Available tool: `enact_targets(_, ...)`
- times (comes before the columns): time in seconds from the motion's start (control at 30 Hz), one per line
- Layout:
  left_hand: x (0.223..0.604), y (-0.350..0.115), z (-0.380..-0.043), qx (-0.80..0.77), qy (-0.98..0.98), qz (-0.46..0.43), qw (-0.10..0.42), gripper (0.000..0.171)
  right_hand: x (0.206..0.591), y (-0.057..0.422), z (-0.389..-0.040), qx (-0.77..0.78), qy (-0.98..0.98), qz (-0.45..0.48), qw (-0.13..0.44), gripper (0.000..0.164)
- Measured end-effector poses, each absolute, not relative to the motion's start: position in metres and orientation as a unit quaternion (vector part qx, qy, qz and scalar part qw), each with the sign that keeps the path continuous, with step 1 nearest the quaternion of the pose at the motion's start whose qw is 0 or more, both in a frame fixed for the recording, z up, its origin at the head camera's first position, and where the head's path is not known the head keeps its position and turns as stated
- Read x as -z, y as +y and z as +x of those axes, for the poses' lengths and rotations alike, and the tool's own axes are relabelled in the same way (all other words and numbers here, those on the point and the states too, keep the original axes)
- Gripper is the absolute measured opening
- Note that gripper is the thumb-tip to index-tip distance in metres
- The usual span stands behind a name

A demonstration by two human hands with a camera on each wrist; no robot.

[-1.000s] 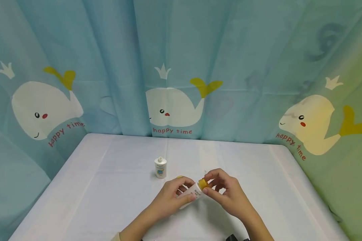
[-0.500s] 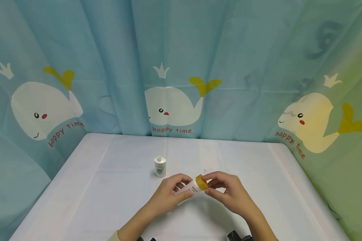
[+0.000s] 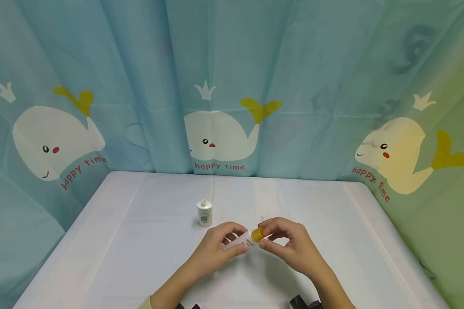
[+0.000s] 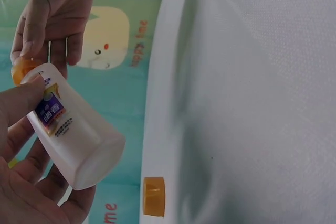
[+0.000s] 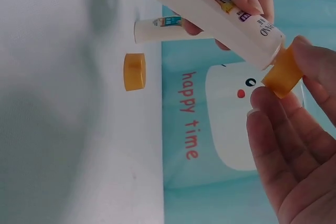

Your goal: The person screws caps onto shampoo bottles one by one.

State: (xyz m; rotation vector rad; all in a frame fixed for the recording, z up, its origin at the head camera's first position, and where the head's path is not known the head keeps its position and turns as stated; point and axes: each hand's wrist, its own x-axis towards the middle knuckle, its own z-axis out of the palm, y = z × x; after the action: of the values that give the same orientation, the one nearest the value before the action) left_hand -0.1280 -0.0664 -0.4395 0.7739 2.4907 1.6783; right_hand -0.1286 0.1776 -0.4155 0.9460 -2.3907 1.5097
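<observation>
My left hand point(image 3: 216, 248) grips a white plastic bottle point(image 4: 79, 129) with a purple label, tilted so its neck end points up and to the right in the head view. At that end, my right hand point(image 3: 290, 242) pinches an orange-yellow cap point(image 5: 283, 72) between thumb and fingers. In the right wrist view the cap lies right at the bottle's mouth and covers it. A second orange cap point(image 5: 135, 72) sits on the table, behind my left hand in the head view. Farther back stands another white bottle point(image 3: 205, 214), upright with its narrow neck bare.
A white cloth covers the table point(image 3: 147, 240). Around its far and side edges hangs a blue-green curtain point(image 3: 313, 77) printed with whales. Dark wrist gear point(image 3: 303, 302) shows at the bottom of the head view.
Both hands have shifted slightly up from a second ago, the bottle coming a little left. The cap in my right fingers has turned, showing larger half a second ago and smaller now.
</observation>
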Motion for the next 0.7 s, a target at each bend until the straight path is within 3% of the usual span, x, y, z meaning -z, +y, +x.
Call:
enact_targets(0.3, 0.4370, -0.0690, -0.1289, -0.546, 0.804, 0.235, 0.016, 0.027, 0.4138, 0.1786, -0.1269, -0.490, -0.805, 0.325, 0.080, 0.031)
enact_targets(0.7, 0.4424, -0.0660, -0.1291, -0.544, 0.798, 0.259, 0.029, 0.028, 0.4139, 0.1780, -0.1288, -0.482, -0.812, 0.316, 0.092, 0.025)
